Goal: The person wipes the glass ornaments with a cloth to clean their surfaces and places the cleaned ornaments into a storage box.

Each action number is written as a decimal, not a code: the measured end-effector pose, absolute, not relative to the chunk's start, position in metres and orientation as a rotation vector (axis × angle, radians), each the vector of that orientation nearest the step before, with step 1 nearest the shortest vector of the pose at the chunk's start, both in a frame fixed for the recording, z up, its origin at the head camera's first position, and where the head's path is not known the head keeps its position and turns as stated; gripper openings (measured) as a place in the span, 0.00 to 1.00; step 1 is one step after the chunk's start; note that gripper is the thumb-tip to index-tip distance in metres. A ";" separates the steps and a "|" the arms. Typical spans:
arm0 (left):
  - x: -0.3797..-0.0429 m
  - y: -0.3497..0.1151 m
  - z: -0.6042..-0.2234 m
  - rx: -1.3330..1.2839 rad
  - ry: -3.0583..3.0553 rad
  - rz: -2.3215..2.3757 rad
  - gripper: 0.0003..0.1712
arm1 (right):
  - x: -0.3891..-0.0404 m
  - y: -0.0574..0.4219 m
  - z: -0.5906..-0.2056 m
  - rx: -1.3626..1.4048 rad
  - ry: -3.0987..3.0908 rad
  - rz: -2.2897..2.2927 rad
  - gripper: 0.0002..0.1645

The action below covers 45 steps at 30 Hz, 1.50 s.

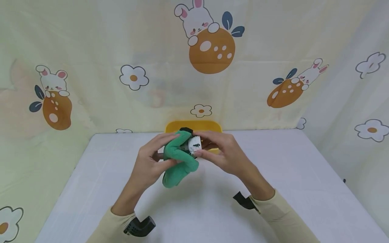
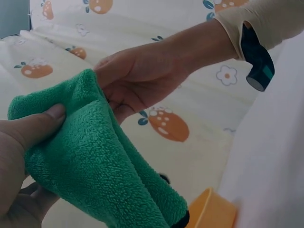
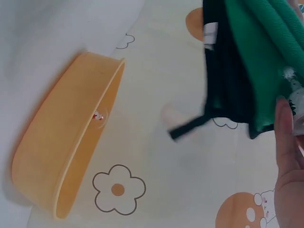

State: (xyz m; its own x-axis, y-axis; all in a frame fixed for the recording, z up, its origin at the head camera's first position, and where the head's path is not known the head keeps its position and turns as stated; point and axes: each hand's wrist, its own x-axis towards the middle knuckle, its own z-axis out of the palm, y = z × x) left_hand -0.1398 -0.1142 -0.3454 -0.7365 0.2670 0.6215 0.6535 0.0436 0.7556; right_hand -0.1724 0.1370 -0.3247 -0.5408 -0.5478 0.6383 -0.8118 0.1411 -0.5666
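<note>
My left hand [image 1: 152, 158] grips a green towel [image 1: 174, 168] with a dark edge, thumb on top in the left wrist view. My right hand [image 1: 228, 153] pinches a small white ornament [image 1: 195, 144] with a dark tree-shaped mark, between thumb and fingers. Folds of towel lie against the ornament's left side. From the right wrist, the ornament [image 3: 297, 102] looks partly clear and is cut off by the frame's edge. A dark hanging loop [image 3: 190, 127] and a white label [image 3: 210, 34] show on the towel. Both hands are raised over the white table.
A yellow basin [image 1: 194, 125] stands at the table's back edge, partly behind the hands. Inside it shows a small red-and-white item [image 3: 98, 115]. A curtain [image 1: 100, 84] printed with rabbits and flowers hangs behind the white table [image 1: 273, 168].
</note>
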 end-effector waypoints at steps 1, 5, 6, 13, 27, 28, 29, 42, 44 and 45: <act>-0.139 -0.114 -0.345 -0.924 -2.019 -1.765 0.36 | -0.173 0.137 -0.325 1.339 -2.126 1.346 0.30; -0.138 -0.114 -0.345 -0.882 -2.026 -1.833 0.37 | -0.172 0.136 -0.325 1.383 -2.063 1.306 0.31; -0.138 -0.114 -0.345 -0.871 -2.027 -1.847 0.38 | -0.172 0.136 -0.325 1.390 -2.051 1.293 0.32; -0.136 -0.116 -0.346 -0.780 -2.069 -1.905 0.38 | -0.173 0.135 -0.324 1.428 -1.980 1.182 0.30; -0.137 -0.116 -0.346 -0.635 -2.137 -2.051 0.35 | -0.179 0.137 -0.323 1.565 -1.836 0.973 0.15; -0.137 -0.116 -0.346 -0.631 -2.143 -2.052 0.34 | -0.179 0.137 -0.323 1.565 -1.832 0.964 0.15; -0.137 -0.116 -0.347 -0.627 -2.149 -2.050 0.34 | -0.179 0.137 -0.323 1.564 -1.832 0.959 0.16; -0.138 -0.115 -0.345 -0.857 -2.087 -1.919 0.33 | -0.172 0.138 -0.324 1.456 -1.973 1.093 0.30; -0.139 -0.114 -0.346 -0.875 -2.081 -1.883 0.34 | -0.172 0.138 -0.324 1.432 -2.011 1.144 0.31; -0.139 -0.114 -0.347 -0.884 -2.075 -1.871 0.35 | -0.172 0.138 -0.324 1.420 -2.027 1.166 0.31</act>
